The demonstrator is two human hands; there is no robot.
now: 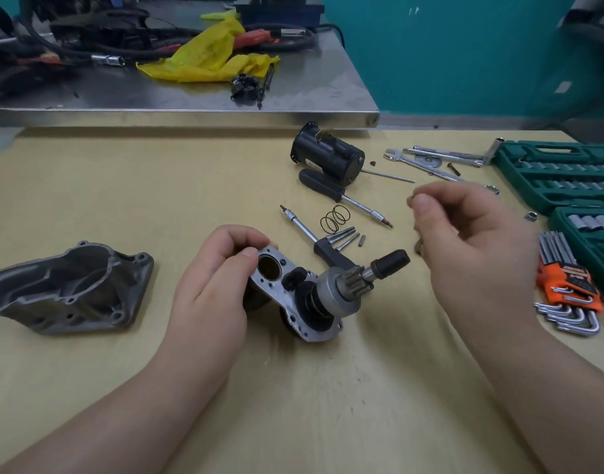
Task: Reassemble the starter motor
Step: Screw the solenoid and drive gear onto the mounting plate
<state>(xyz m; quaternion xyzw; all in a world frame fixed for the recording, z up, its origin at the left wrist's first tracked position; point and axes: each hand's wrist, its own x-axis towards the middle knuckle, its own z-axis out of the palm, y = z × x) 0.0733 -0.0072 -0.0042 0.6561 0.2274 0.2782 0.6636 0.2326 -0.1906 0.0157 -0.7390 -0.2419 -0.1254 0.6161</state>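
Left hand (pixel 218 282) gripping gear housing (pixel 293 295), right hand (pixel 465 241) raised, pinching something small

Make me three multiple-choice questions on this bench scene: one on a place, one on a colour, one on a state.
1. Where does the grey housing lie?
A. left of the left hand
B. in the socket case
C. on the steel bench

2. What colour is the hex key holder?
A. blue
B. orange
C. white

3. What is the left hand doing?
A. lying flat
B. gripping the plate assembly
C. holding a wrench

Answers: A, the housing sits on the wooden table left of that hand; B, the holder is orange; B, its fingers curl round the plate's edge.
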